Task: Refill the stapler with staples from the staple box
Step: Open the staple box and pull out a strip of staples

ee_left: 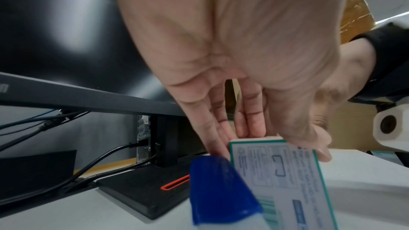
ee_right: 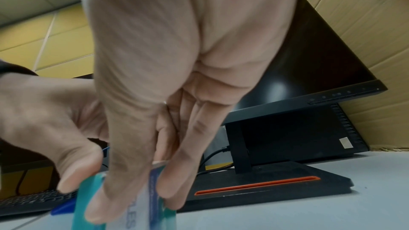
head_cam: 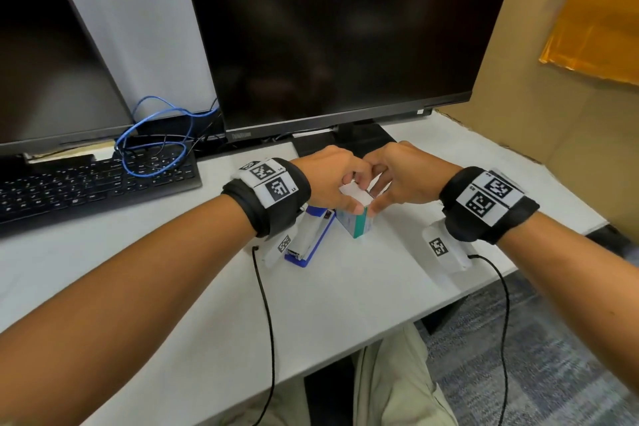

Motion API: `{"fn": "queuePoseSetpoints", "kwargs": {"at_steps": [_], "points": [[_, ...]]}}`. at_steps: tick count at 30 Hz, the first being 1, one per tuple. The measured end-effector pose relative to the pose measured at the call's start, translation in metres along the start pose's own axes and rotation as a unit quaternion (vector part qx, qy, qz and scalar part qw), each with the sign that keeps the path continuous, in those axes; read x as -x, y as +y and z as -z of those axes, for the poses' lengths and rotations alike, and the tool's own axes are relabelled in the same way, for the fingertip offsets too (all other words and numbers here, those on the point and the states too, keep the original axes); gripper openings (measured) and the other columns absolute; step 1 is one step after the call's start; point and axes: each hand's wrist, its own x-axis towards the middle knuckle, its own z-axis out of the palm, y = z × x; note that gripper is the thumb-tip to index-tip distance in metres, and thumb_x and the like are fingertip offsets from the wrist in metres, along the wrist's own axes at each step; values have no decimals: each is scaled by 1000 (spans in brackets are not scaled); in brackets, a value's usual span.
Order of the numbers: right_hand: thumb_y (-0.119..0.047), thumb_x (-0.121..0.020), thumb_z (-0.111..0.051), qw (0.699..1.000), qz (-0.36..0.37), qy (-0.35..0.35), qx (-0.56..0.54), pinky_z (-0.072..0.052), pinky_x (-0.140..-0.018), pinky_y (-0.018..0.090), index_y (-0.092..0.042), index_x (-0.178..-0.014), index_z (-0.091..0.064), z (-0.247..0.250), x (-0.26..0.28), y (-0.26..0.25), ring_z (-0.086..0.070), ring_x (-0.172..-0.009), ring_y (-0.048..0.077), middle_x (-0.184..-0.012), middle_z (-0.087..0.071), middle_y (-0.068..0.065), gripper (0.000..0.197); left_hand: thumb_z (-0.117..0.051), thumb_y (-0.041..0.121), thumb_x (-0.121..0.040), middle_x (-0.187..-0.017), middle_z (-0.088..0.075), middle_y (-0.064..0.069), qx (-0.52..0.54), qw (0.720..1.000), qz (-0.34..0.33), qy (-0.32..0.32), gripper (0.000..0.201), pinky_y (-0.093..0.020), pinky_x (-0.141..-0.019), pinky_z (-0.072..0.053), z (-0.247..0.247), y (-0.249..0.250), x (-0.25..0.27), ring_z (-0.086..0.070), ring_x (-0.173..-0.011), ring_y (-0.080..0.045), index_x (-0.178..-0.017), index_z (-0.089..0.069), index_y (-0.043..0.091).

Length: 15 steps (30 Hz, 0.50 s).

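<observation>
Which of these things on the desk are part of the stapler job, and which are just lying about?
Part of the job:
staple box, held by both the left hand and the right hand
stapler, blue and white, lying on the desk beside the box

Just lying about:
monitors
keyboard
blue cable

Bare desk [head_cam: 345, 287] lies open in front of the hands and out to the near edge. Behind them the monitor stand base [head_cam: 349, 143] and low screen edge close off the far side. The stapler [head_cam: 311, 235] lies just left of the staple box [head_cam: 356, 221]; a keyboard [head_cam: 86, 187] and blue cable [head_cam: 155, 138] crowd the far left.
</observation>
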Motion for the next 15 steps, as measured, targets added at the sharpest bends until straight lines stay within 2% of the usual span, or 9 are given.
{"fn": "queuePoseSetpoints", "kwargs": {"at_steps": [2,5,9,15], "points": [[-30,-66,-88,1000,1,-6,5,-55,-71,16,-15,-111,-64,2,-1,-1,-71,-91,14,-109,-72,2,52,-73,41,-79,-103,-58,-1,-6,1000,-5,-13,38,-23,-73,-47,1,-1,-3,-55,-92,-15,-110,-58,25],[-30,-66,-88,1000,-1,-14,12,-57,-76,21,-15,-110,-64,4,-4,-1,-71,-92,17,-107,-73,3,53,-72,42,-79,-106,-60,-2,-9,999,-9,-31,39,-24,-78,-51,3,-1,-6,-59,-94,-18,-110,-57,23],[-29,-66,-88,1000,-1,-20,12,-57,-80,25,-15,-112,-63,5,-7,-2,-71,-93,19,-107,-73,4,54,-72,42,-79,-102,-62,-2,-17,999,-7,-43,38,-27,-79,-52,5,0,-8,-60,-90,-18,-106,-56,20],[-26,-66,-89,1000,10,-16,-17,-58,-79,23,-16,-110,-64,4,-8,0,-71,-89,13,-105,-74,0,52,-74,43,-77,-94,-58,1,-10,999,-9,-37,37,-31,-81,-56,4,-4,-8,-62,-90,-19,-99,-53,22]]}}
